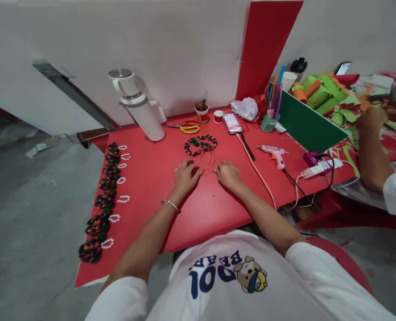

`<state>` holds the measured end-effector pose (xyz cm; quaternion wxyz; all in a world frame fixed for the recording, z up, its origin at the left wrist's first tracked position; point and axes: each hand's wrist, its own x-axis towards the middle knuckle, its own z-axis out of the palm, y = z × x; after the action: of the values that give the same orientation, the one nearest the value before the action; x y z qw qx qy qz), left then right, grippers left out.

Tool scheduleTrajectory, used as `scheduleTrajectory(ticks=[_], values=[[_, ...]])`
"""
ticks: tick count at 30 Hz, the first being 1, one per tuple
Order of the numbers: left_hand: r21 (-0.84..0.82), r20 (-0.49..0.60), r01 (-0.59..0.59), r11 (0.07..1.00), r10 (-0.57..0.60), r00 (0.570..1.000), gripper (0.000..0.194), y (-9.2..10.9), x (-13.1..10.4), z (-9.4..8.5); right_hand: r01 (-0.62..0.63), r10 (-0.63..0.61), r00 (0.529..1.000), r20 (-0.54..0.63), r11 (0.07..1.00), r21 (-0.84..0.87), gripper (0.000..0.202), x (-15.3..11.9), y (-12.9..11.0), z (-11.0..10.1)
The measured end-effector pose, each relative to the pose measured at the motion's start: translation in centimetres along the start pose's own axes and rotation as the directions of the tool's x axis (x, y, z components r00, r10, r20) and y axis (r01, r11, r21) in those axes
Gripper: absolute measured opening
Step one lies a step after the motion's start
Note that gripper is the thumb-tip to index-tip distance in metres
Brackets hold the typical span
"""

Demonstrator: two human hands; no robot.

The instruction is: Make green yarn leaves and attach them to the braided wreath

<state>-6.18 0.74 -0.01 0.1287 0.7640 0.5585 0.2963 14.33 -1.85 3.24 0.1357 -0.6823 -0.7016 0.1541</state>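
My left hand [186, 176] and my right hand [228, 174] are close together over the red table. A thin orange-red thread [207, 169] runs between their fingertips, and both hands pinch it. Just beyond the fingers lies a dark multicoloured braided cord [187, 145] curled into loops, with green pieces inside the curve. Loose red strands trail from it toward my hands. Behind the braid rest scissors [189, 129] with yellow handles. A spool of red thread [218, 117] stands near the small pot [202, 113] at the wall.
Dark braided bundles [104, 199] and white bead rings [114, 218] line the table's left side. A tall flask [147, 120] stands behind. To the right are a pink glue gun [274, 154], cables, a power strip [321, 167] and a pen cup [269, 123]. Another person's hands [372, 118] work beyond the green divider [305, 122].
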Motion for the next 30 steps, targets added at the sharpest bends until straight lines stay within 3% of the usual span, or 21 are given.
scheduleTrajectory(ticks=[3,7,10,13,16,18,21,24,26,28,30], values=[[-0.077,0.01,0.008,0.997,-0.007,1.0,0.023,-0.3,0.2,0.5,0.075,-0.076,0.997,-0.002,0.982,0.175,0.019,1.5,0.3,-0.6],[-0.084,0.078,0.027,0.996,-0.021,0.997,0.035,-0.3,0.1,0.5,0.191,-0.153,0.981,-0.122,0.876,0.443,0.022,3.1,0.7,-1.6],[-0.086,0.116,-0.003,0.996,0.013,0.993,0.035,0.0,0.6,0.5,0.226,-0.179,0.974,-0.141,0.842,0.49,0.022,3.7,0.5,-2.1],[-0.174,0.097,-0.028,0.984,0.045,0.994,0.045,0.3,1.4,1.0,0.246,-0.242,0.967,-0.075,0.829,0.503,0.021,3.9,0.3,-2.4],[-0.33,0.064,-0.032,0.943,0.056,0.996,0.023,0.2,2.1,1.8,0.25,-0.319,0.948,0.023,0.785,0.567,0.018,4.0,0.4,-2.3],[-0.455,0.042,0.012,0.891,0.008,0.999,0.01,0.1,2.4,2.3,0.236,-0.258,0.965,-0.04,0.795,0.559,0.018,4.1,0.8,-1.9],[-0.689,0.064,0.16,0.707,-0.161,0.985,0.022,0.4,2.6,3.0,0.175,-0.064,0.972,-0.227,0.842,0.511,0.018,3.8,1.8,-0.7],[-0.871,0.22,0.331,0.362,-0.313,0.924,0.043,1.6,2.4,3.4,0.14,-0.037,0.98,-0.193,0.82,0.554,0.013,2.8,2.4,0.8],[-0.917,0.296,0.365,0.164,-0.334,0.895,0.052,2.5,2.4,3.6,0.153,-0.074,0.984,-0.159,0.808,0.569,0.012,2.1,2.2,1.4],[-0.931,0.328,0.361,0.055,-0.312,0.892,0.053,3.4,2.5,3.7,0.166,-0.087,0.982,-0.168,0.821,0.547,0.014,1.6,1.5,1.6],[-0.923,0.365,0.385,0.017,-0.283,0.887,0.051,3.9,2.6,3.8,0.161,-0.07,0.978,-0.195,0.849,0.503,0.02,1.4,0.5,1.4]])
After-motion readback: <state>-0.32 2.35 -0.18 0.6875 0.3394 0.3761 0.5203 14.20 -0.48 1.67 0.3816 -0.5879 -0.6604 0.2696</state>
